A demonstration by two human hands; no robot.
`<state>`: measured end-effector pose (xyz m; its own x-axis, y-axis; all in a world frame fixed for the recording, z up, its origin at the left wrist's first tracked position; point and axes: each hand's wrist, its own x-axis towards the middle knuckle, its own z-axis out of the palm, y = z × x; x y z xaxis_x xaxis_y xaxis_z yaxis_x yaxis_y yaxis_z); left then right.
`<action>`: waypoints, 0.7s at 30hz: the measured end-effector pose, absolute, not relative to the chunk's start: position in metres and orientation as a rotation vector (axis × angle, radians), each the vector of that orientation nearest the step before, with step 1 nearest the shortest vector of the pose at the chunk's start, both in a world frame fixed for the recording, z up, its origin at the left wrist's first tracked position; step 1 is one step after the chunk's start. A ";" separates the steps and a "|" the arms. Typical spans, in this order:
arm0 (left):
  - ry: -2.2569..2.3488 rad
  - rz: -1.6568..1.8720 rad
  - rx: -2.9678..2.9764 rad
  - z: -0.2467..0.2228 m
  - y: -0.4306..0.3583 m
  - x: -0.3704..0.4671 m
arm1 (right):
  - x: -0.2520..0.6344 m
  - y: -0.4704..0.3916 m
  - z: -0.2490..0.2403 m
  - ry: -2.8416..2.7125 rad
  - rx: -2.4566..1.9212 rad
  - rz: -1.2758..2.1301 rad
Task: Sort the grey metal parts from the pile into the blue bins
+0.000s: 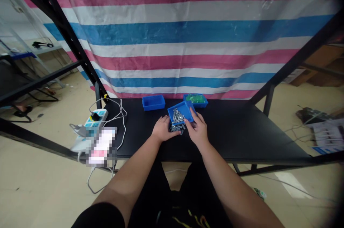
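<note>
A blue tray is tilted toward me over the black table, with small silver metal parts inside it. My right hand grips the tray at its right side, thumb near its front edge and fingers behind. Below the tray's front edge, more metal parts lie in a small heap on the table. My left hand rests on the table at the left of this heap, thumb stretched out along its near side and fingers beside the tray's left corner. It holds nothing that I can see.
An empty blue bin stands at the back of the black table. Behind the tray is a blue bin with green pieces. A power strip, white cables and a blurred phone lie at the left.
</note>
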<state>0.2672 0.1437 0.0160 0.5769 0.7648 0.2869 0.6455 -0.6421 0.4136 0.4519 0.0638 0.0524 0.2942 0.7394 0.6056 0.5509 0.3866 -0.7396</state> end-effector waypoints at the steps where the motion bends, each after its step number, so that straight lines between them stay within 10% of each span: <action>1: 1.167 0.651 2.547 0.016 0.144 0.267 | 0.452 0.064 0.052 -1.391 -1.281 0.163; 21: 1.161 0.679 2.552 0.015 0.142 0.268 | 0.452 0.061 0.067 -1.551 -1.290 -0.078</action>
